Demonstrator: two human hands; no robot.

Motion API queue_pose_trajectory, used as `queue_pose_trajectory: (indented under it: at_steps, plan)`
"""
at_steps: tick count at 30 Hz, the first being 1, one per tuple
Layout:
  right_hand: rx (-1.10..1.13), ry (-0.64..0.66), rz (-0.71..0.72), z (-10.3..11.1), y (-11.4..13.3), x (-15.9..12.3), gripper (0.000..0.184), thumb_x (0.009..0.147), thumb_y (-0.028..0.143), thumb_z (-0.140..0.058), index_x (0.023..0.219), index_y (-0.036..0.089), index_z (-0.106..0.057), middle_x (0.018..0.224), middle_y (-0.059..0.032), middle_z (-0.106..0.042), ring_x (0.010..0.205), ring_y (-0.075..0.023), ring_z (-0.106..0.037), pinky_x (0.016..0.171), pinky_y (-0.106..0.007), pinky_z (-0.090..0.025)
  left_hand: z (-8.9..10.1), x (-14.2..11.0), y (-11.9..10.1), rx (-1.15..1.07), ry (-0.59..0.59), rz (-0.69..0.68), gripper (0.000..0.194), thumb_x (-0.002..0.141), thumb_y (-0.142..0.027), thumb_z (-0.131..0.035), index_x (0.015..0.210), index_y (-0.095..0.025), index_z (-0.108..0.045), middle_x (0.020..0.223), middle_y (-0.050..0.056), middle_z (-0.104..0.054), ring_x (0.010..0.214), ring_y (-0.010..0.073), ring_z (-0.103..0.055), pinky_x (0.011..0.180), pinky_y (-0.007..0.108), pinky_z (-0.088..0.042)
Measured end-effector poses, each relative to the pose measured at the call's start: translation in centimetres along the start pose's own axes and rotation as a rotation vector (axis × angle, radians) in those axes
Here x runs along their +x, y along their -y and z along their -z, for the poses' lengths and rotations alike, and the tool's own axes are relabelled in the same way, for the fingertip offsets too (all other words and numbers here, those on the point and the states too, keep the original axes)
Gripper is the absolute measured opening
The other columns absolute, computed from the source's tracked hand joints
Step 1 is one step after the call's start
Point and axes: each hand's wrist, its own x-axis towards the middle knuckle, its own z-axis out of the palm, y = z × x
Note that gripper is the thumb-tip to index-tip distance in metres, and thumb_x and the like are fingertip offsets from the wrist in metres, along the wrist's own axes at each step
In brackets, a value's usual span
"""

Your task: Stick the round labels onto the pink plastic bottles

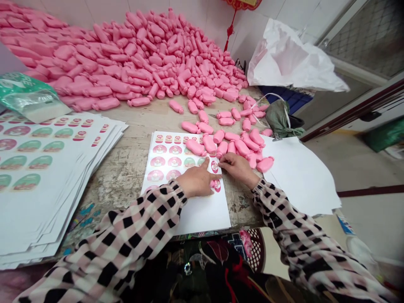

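Note:
A white sticker sheet (176,168) with round pink and green labels lies on the worn table in front of me. My left hand (197,181) rests on the sheet with its forefinger stretched out and a small pink bottle (216,184) tucked under its curled fingers. My right hand (237,167) pinches at an oval label (214,166) at the sheet's right edge, fingertips pressed together. Several loose pink bottles (233,145) lie just beyond both hands.
A huge heap of pink bottles (126,59) fills the back of the table. A thick stack of sticker sheets (47,176) lies at left under a green plastic bag (28,97). Blank white sheets (299,172) overhang at right; a white plastic bag (290,59) stands behind.

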Motion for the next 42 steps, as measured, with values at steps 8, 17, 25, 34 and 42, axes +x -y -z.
queue_pose_trajectory:
  at_steps: [8, 17, 25, 34, 42]
  plan:
    - [0.077, 0.021, -0.012, -0.1, -0.6, -0.4, 0.013, 0.079, 0.031, -0.057, 0.076, 0.020, -0.062, 0.078, 0.0002, -0.062, 0.071, -0.0138, -0.055, 0.064, -0.026, -0.039, -0.3, 0.1, 0.1, 0.010, -0.003, -0.002, 0.063, 0.072, -0.042, -0.057, 0.133, -0.043, -0.038, 0.153, 0.002, -0.007, 0.098, 0.0268, -0.058, 0.082, 0.039, -0.043]
    - [0.170, 0.077, -0.059, 0.2, -0.6, -0.3, 0.018, 0.078, 0.036, -0.057, 0.076, 0.018, -0.062, 0.074, 0.0008, -0.063, 0.067, -0.0130, -0.055, 0.062, -0.025, -0.040, -0.1, -0.3, -0.2, -0.051, -0.045, -0.007, 0.060, 0.071, -0.037, -0.058, 0.129, -0.041, -0.045, 0.152, 0.003, -0.008, 0.096, 0.0286, -0.058, 0.080, 0.041, -0.043]
    - [0.103, 0.040, -0.239, -0.1, 1.0, -0.4, 0.026, 0.073, 0.043, -0.061, 0.070, 0.018, -0.061, 0.066, -0.0001, -0.064, 0.059, -0.0124, -0.055, 0.054, -0.024, -0.036, -0.2, -0.1, -0.1, -0.055, -0.020, 0.004, 0.061, 0.071, -0.039, -0.056, 0.130, -0.043, -0.043, 0.153, 0.003, -0.003, 0.096, 0.0310, -0.057, 0.079, 0.043, -0.042]
    - [-0.170, -0.064, -0.245, 1.2, 4.1, 0.1, 0.021, 0.068, 0.040, -0.066, 0.062, 0.020, -0.062, 0.063, 0.0001, -0.064, 0.057, -0.0128, -0.052, 0.051, -0.026, -0.030, -0.6, 0.3, -0.2, -0.024, -0.023, 0.014, 0.060, 0.072, -0.040, -0.055, 0.130, -0.044, -0.042, 0.152, 0.004, -0.010, 0.100, 0.0320, -0.056, 0.080, 0.044, -0.042]
    - [0.124, -0.206, -0.234, 2.7, 4.2, -1.9, 0.028, 0.068, 0.047, -0.065, 0.067, 0.019, -0.062, 0.064, 0.0000, -0.062, 0.058, -0.0131, -0.052, 0.053, -0.026, -0.035, -0.5, -0.5, 0.5, -0.135, -0.079, -0.060, 0.058, 0.070, -0.040, -0.057, 0.127, -0.040, -0.048, 0.146, 0.008, -0.029, 0.099, 0.0311, -0.055, 0.083, 0.046, -0.040]
